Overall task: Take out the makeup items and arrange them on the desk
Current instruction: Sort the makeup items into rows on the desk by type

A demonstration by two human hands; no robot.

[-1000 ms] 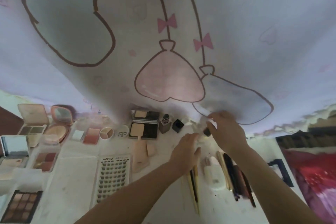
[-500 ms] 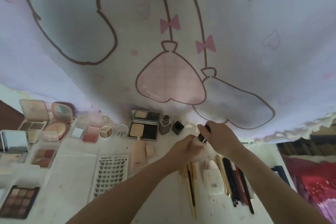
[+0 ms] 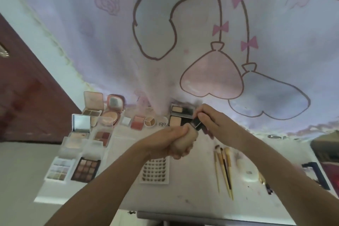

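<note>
Looks mostly done to me. The table point(image 3: 192, 196) already has a lot laid out: taking the lash tray point(image 3: 155, 171) as the marker, palettes point(image 3: 86, 169) and open compacts point(image 3: 110, 113) sit to its left and up-left, brushes point(image 3: 224, 169) lie in a row to its right, and a black powder compact point(image 3: 180, 115) sits above it by the curtain.

Just above the tray, both hands are busy with a beige bottle point(image 3: 185, 139). The left hand point(image 3: 168, 141) is wrapped tight around the body, and the right hand point(image 3: 211, 123) pinches its dark cap point(image 3: 197, 124). So the bottle isn't placed yet. Can't tell whether anything else is left to take out, since no bag shows.
</note>
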